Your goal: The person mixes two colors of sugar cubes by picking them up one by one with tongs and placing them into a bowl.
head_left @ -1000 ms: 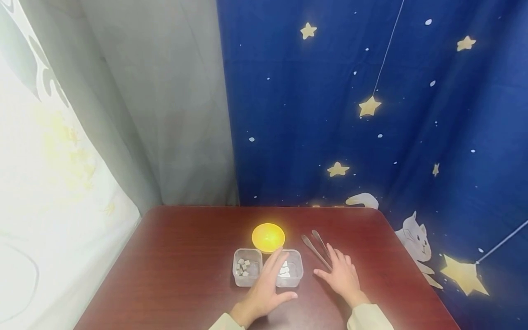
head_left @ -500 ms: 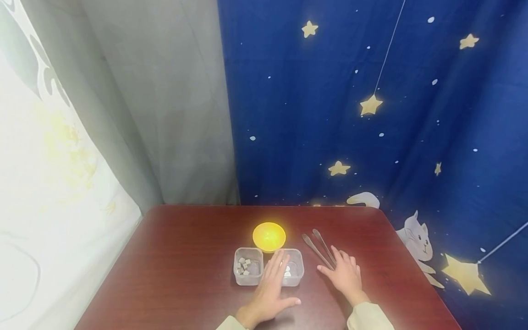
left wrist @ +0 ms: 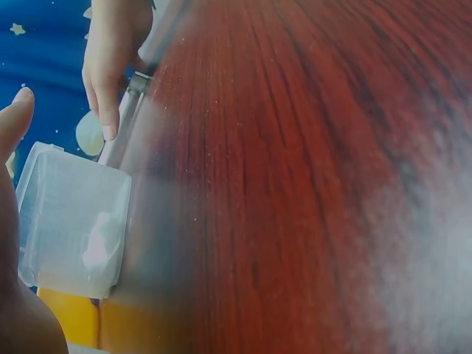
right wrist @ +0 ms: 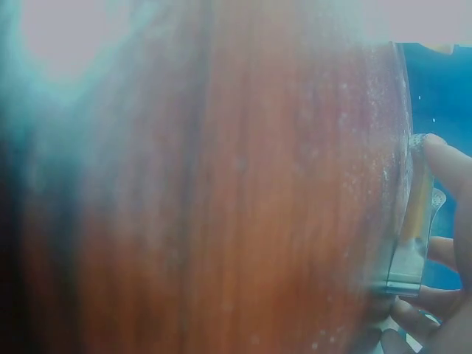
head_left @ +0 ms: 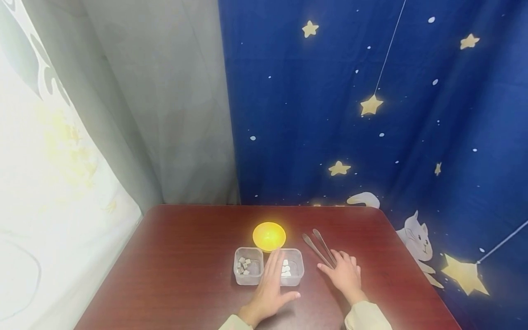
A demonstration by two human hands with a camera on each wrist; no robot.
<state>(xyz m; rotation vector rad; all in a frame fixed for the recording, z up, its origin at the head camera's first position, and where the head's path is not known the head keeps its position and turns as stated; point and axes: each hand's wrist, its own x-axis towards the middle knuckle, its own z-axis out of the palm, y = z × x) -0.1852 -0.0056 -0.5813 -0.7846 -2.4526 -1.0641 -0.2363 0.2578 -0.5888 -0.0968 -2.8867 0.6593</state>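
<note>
In the head view two clear plastic containers stand side by side. Several small greyish cubes [head_left: 243, 266] sit in the left container [head_left: 249, 282]; several white pieces [head_left: 286, 268] lie in the right container [head_left: 294, 283]. My left hand [head_left: 269, 288] is over where the two meet, fingers straight and thumb out, holding nothing. Metal tongs [head_left: 318, 245] lie on the table with their arms apart. My right hand [head_left: 345, 275] rests at their hinge end, thumb to the left and fingers loosely bent. In the right wrist view the thumb [right wrist: 451, 166] lies beside the tongs [right wrist: 413, 236].
A yellow bowl [head_left: 269, 237] stands just behind the containers. All of it is on a dark red wooden table [head_left: 189, 256]. A blue star-patterned curtain [head_left: 288, 114] and a grey curtain [head_left: 173, 114] hang behind the far edge.
My left hand has shifted slightly right and my right hand a little right and down. The tongs, containers and bowl have stayed in place.
</note>
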